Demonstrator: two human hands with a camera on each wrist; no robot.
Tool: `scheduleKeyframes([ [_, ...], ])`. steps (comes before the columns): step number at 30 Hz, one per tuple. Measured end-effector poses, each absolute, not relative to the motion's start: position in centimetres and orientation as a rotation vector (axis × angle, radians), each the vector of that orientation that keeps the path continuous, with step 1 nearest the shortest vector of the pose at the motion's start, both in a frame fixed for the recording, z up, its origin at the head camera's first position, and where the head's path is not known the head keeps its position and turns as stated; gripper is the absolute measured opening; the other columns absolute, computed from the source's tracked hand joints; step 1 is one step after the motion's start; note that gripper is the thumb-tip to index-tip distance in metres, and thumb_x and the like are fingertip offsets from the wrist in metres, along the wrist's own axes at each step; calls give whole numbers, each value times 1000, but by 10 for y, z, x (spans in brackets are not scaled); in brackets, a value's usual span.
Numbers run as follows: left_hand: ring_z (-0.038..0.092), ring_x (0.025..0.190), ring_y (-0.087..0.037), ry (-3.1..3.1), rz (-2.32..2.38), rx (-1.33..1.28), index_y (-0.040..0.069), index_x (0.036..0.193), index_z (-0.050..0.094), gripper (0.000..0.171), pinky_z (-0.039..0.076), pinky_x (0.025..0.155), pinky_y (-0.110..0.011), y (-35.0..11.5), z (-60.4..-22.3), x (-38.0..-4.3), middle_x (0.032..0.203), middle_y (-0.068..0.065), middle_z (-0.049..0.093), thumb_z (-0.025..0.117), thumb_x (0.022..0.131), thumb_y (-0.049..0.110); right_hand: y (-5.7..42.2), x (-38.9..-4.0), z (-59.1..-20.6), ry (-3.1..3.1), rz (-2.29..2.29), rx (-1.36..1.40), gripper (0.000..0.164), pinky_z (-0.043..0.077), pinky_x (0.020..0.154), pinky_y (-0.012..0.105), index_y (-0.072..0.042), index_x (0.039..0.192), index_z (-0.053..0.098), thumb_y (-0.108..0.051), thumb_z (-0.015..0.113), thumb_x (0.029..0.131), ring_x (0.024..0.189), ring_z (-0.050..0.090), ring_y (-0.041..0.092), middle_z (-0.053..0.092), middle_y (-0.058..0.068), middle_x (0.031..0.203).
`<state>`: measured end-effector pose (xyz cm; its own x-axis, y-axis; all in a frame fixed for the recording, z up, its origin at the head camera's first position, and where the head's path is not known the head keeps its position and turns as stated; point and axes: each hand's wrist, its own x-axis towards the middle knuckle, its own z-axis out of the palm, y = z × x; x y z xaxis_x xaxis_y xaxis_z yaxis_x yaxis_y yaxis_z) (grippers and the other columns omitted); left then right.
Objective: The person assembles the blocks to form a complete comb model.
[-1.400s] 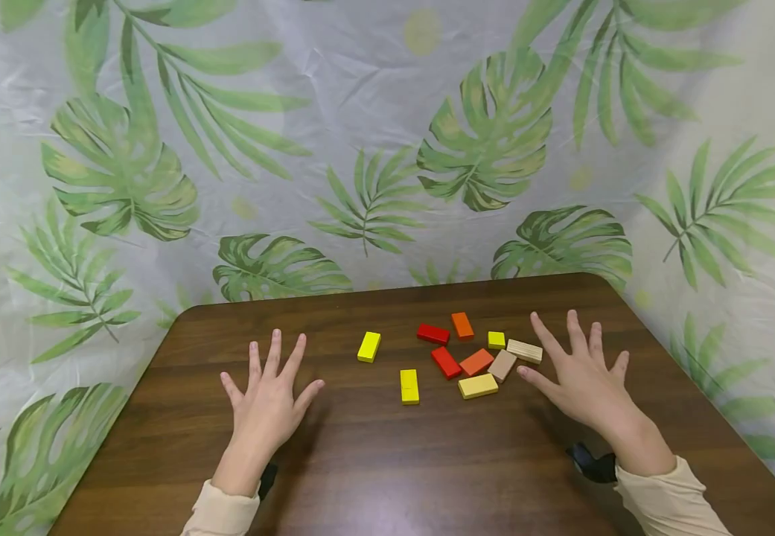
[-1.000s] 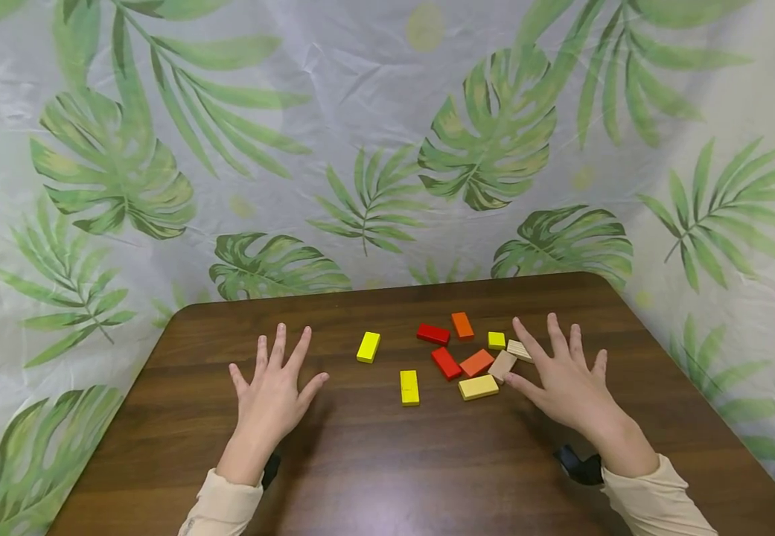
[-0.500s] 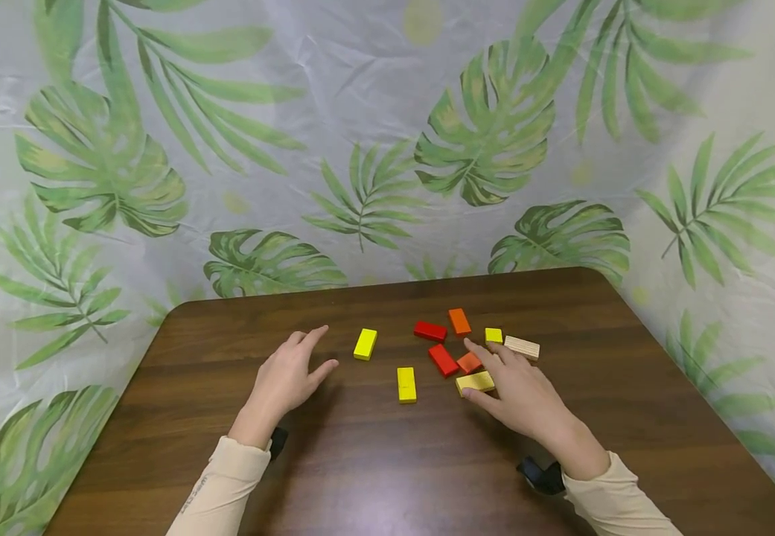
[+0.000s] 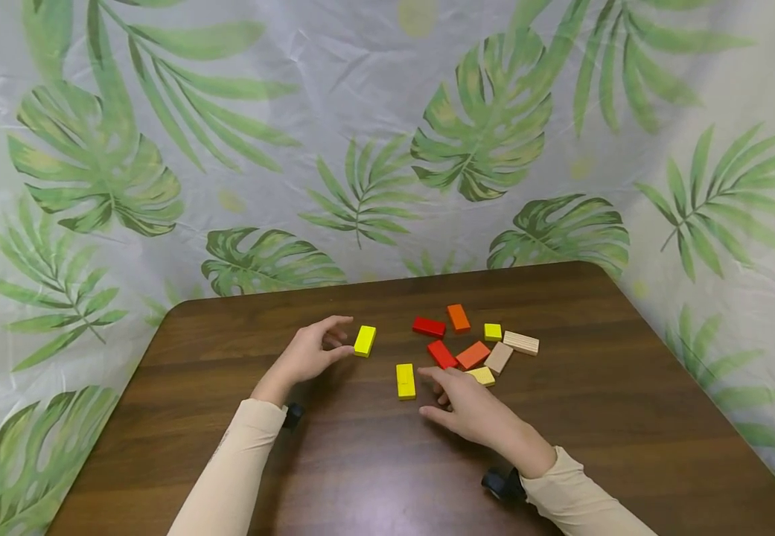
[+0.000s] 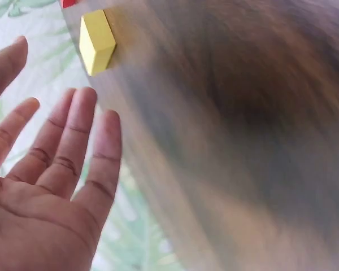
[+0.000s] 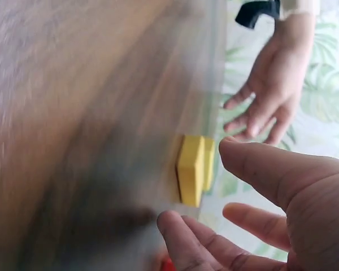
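Observation:
Two bright yellow wooden blocks lie apart on the left of a scattered group. My left hand (image 4: 308,354) is beside the farther yellow block (image 4: 364,341), its thumb tip close to the near left corner. In the left wrist view a gap shows between the fingers (image 5: 78,121) and that block (image 5: 97,42). My right hand (image 4: 474,413) hovers just right of the nearer yellow block (image 4: 406,382), thumb and fingers apart with nothing between them. The right hand partly covers a pale yellow block (image 4: 483,377).
Behind the right hand lie red blocks (image 4: 429,327), orange blocks (image 4: 473,355), a small yellow block (image 4: 492,332), a tan block (image 4: 498,358) and a ribbed light wood block (image 4: 521,342). The brown table (image 4: 333,476) ends at a leaf-print cloth (image 4: 374,89).
Both hands have come inward from a spread pose toward the two yellow blocks, the right one passing left over the group. Their fingers are less spread. The blocks stay put.

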<state>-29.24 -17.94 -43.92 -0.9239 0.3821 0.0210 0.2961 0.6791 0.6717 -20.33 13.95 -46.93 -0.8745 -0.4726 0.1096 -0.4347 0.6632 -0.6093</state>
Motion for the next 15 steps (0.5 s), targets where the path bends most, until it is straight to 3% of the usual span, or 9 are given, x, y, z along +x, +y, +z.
scheduleKeyframes([
  [7, 71, 109, -26, 2612, 1240, 427, 11, 154, 58, 55, 57, 87, -34, -173, -456, -311, 124, -14, 72, 76, 101, 14, 133, -232, -529, 2842, -942, -767, 65, 59, 78, 24, -14, 148, 61, -39, 86, 93, 91, 63, 5, 68, -7, 104],
  [15, 60, 101, -24, 2546, 1256, 404, 11, 153, 59, 56, 48, 80, -30, -164, -466, -324, 118, -13, 67, 77, 100, 17, 123, -250, -533, 2782, -969, -695, 74, 58, 68, 19, -14, 151, 58, -35, 91, 88, 73, 63, 2, 64, -11, 89],
])
